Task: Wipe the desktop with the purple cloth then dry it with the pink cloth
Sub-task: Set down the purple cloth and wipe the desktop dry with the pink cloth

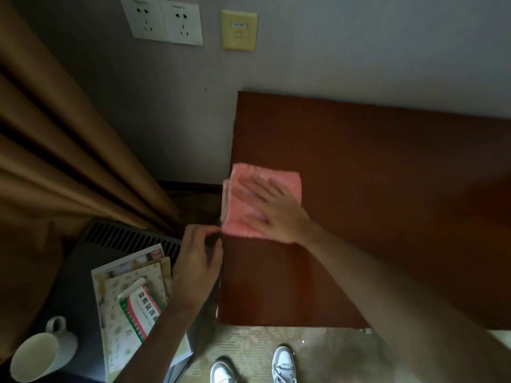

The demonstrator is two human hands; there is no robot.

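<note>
A folded pink cloth [243,200] lies on the dark red-brown desktop [373,175], right at its left edge and slightly overhanging it. My right hand [272,208] presses flat on the cloth with its fingers spread, pointing left. My left hand [197,261] is beside the desk's left edge, just below the cloth's lower left corner. Its fingers are curled together, with the fingertips close to that corner. I cannot tell whether they pinch the cloth. The purple cloth is not in view.
Left of the desk stands a dark grey vented unit [130,239] bearing booklets [130,294], a medicine box [141,310] and a white mug [38,355]. Brown curtains [55,147] hang at left. Wall sockets [163,20] are above. My shoes [282,363] stand on carpet.
</note>
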